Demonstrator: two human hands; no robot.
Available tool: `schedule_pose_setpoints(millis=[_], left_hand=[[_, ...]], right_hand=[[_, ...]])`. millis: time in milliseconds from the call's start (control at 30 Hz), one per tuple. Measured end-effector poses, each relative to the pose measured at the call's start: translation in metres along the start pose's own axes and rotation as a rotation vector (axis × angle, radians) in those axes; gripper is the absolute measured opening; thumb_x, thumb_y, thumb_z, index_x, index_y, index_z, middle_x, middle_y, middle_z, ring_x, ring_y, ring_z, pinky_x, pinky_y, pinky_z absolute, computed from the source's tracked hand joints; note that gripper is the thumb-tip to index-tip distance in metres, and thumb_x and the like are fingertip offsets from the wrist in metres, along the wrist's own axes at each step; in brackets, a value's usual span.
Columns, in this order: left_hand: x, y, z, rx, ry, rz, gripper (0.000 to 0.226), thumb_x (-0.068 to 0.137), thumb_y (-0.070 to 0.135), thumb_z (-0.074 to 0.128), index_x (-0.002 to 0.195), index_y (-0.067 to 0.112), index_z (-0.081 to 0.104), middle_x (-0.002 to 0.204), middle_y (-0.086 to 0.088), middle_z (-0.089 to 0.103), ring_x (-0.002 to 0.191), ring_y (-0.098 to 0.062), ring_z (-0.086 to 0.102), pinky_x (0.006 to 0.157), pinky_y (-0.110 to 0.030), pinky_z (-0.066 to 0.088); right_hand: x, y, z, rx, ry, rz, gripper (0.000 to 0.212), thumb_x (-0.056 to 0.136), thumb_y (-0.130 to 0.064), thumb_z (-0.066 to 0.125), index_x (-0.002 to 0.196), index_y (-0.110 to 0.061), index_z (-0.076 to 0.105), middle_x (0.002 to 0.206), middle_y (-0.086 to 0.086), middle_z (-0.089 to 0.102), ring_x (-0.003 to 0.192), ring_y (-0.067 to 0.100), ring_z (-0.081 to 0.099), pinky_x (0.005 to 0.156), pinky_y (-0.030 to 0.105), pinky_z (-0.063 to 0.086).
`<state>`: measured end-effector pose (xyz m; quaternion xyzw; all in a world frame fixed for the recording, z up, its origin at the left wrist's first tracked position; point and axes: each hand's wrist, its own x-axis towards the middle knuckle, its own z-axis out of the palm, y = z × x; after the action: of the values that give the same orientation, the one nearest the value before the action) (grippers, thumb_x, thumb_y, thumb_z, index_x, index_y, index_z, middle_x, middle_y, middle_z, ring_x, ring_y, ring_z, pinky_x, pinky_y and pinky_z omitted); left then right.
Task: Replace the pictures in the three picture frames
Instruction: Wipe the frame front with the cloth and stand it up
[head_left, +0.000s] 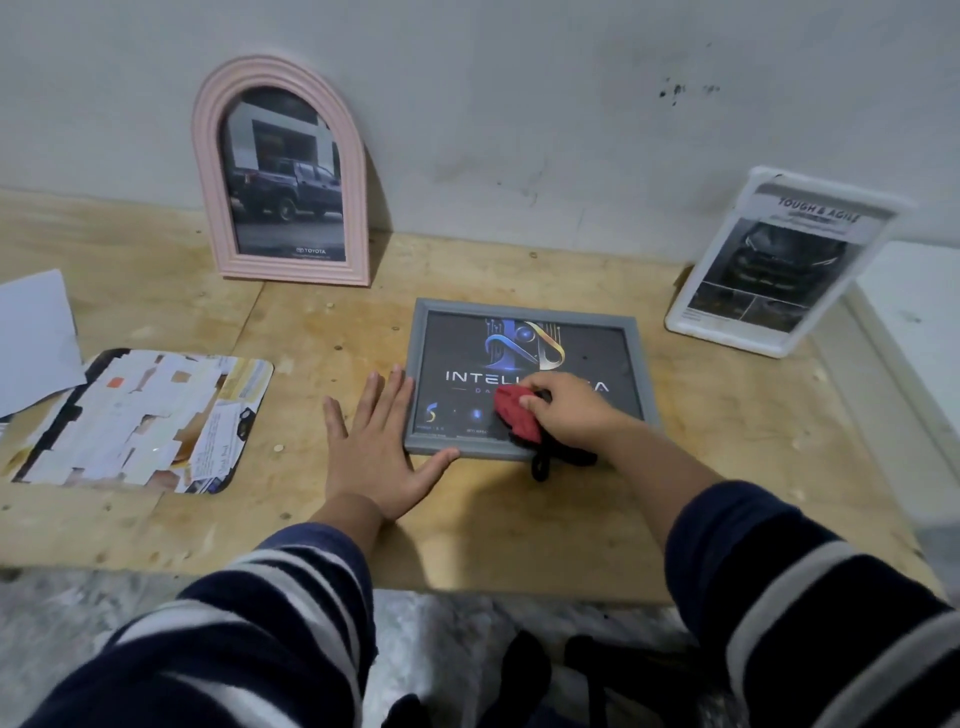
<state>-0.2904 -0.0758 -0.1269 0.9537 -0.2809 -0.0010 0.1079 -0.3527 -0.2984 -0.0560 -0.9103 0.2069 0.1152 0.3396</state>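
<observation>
A grey rectangular picture frame (524, 306) lies flat on the plywood table (519, 519) with a dark logo picture in it. My right hand (569, 410) grips a red and black cloth (514, 415) and holds it down on the frame's glass near the lower middle. Flat on the table, my left hand (374, 447) has straight fingers that touch the frame's left edge, and its thumb lies along the bottom left corner. A pink arched frame (283, 171) with a truck picture leans on the wall at the back left. A white frame (779, 265) with a car leaflet leans at the back right.
A pile of torn paper pieces lies on a rounded printed sheet (140, 421) at the left. A plain white sheet (34, 338) overlaps it at the far left. A white ledge (914, 332) borders the table on the right. The table's front edge runs just above my sleeves.
</observation>
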Motion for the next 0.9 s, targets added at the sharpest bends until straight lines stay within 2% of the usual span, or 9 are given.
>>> schedule_pose_setpoints(millis=[67,133,233,333,433,533,600,700,900], left_hand=[[-0.005,0.006,-0.002,-0.005,0.086,0.043,0.089,0.081,0.071,0.031,0.153,0.021,0.021,0.162,0.007,0.003,0.149,-0.014,0.0,0.11,-0.065,-0.005],[-0.004,0.025,-0.004,-0.021,0.143,0.12,0.087,0.08,0.064,0.039,0.152,0.019,0.025,0.162,0.004,0.007,0.149,-0.015,0.003,0.109,-0.067,-0.005],[0.007,0.063,-0.003,-0.013,0.128,0.179,0.09,0.079,0.068,0.041,0.152,0.019,0.024,0.162,0.002,0.008,0.149,-0.017,0.005,0.11,-0.066,-0.003],[0.01,0.084,0.009,0.018,0.048,0.161,0.096,0.077,0.075,0.038,0.153,0.019,0.02,0.162,0.002,0.006,0.149,-0.018,0.003,0.111,-0.067,-0.002],[0.009,0.084,0.017,0.047,0.046,0.117,0.096,0.076,0.075,0.039,0.152,0.018,0.026,0.162,0.001,0.011,0.149,-0.018,0.007,0.113,-0.065,-0.002],[0.011,0.084,0.016,0.032,0.073,0.113,0.097,0.077,0.074,0.042,0.153,0.017,0.024,0.162,0.002,0.01,0.149,-0.018,0.006,0.113,-0.065,-0.003],[0.013,0.084,0.017,0.005,0.075,0.124,0.097,0.077,0.073,0.046,0.153,0.015,0.023,0.162,0.002,0.011,0.149,-0.018,0.007,0.113,-0.065,-0.001],[0.012,0.084,0.018,-0.008,0.075,0.119,0.098,0.078,0.073,0.046,0.153,0.015,0.021,0.162,0.001,0.01,0.149,-0.019,0.006,0.114,-0.063,-0.001],[0.013,0.084,0.017,-0.001,0.061,0.113,0.1,0.077,0.072,0.044,0.153,0.014,0.017,0.162,0.001,0.009,0.149,-0.018,0.005,0.115,-0.06,-0.001]], right_hand=[[0.003,0.01,-0.015,0.048,0.104,0.08,0.019,0.099,-0.023,0.05,0.114,-0.019,0.061,0.114,0.004,0.063,0.103,0.022,0.057,0.079,0.026,0.038],[0.01,0.017,-0.029,0.04,0.207,0.145,0.013,0.098,-0.028,0.052,0.107,-0.02,0.052,0.104,0.004,0.061,0.088,0.022,0.055,0.075,0.029,0.039],[0.029,0.015,-0.044,-0.005,0.265,0.129,0.014,0.096,-0.03,0.054,0.096,-0.02,0.044,0.092,0.006,0.06,0.076,0.023,0.052,0.068,0.032,0.038],[0.052,0.003,-0.051,-0.056,0.31,0.069,0.008,0.095,-0.03,0.055,0.091,-0.024,0.06,0.103,0.006,0.067,0.089,0.024,0.057,0.073,0.03,0.042],[0.078,-0.011,-0.049,-0.136,0.321,0.061,0.021,0.095,-0.034,0.055,0.102,-0.023,0.072,0.112,0.002,0.068,0.104,0.025,0.061,0.078,0.029,0.044],[0.095,-0.012,-0.031,-0.24,0.258,0.081,0.026,0.094,-0.035,0.055,0.108,-0.023,0.073,0.114,0.006,0.066,0.105,0.029,0.059,0.084,0.032,0.049],[0.098,-0.007,-0.016,-0.318,0.275,0.082,0.027,0.094,-0.033,0.055,0.113,-0.021,0.071,0.119,0.009,0.058,0.111,0.032,0.053,0.089,0.036,0.048],[0.091,-0.004,-0.007,-0.419,0.266,0.06,0.027,0.095,-0.029,0.054,0.115,-0.019,0.069,0.119,0.01,0.057,0.113,0.031,0.052,0.089,0.035,0.047],[0.056,-0.001,-0.005,-0.365,0.157,0.044,0.025,0.093,-0.031,0.059,0.114,-0.025,0.07,0.12,0.006,0.063,0.112,0.028,0.057,0.088,0.028,0.043]])
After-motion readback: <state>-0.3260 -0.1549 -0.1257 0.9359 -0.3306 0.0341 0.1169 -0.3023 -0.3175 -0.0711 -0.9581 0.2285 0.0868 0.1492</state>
